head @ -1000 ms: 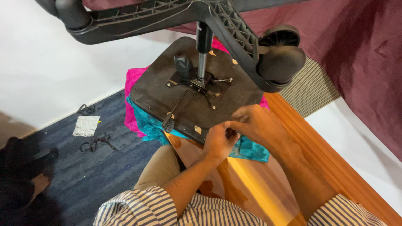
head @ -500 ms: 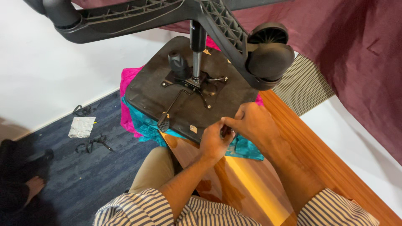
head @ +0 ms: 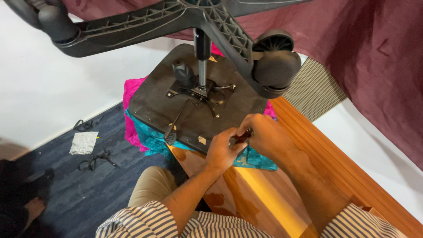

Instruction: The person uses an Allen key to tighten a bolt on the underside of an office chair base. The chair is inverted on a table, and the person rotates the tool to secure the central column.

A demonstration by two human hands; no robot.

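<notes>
The upturned chair's wheeled base [head: 185, 22] looms at twelve o'clock above the seat underside [head: 194, 110]. Both the left hand [head: 221, 152] and right hand [head: 264, 139] grip a dark-handled tool [head: 241, 137] at the seat's five o'clock edge.

The person wears a shirt with short sleeves [head: 145, 222] in fine dark and white stripes, seen at the bottom of the frame on both arms. Both forearms are bare, with no watch or rings visible. Tan trousers [head: 152, 187] cover the knee at lower centre-left.
</notes>
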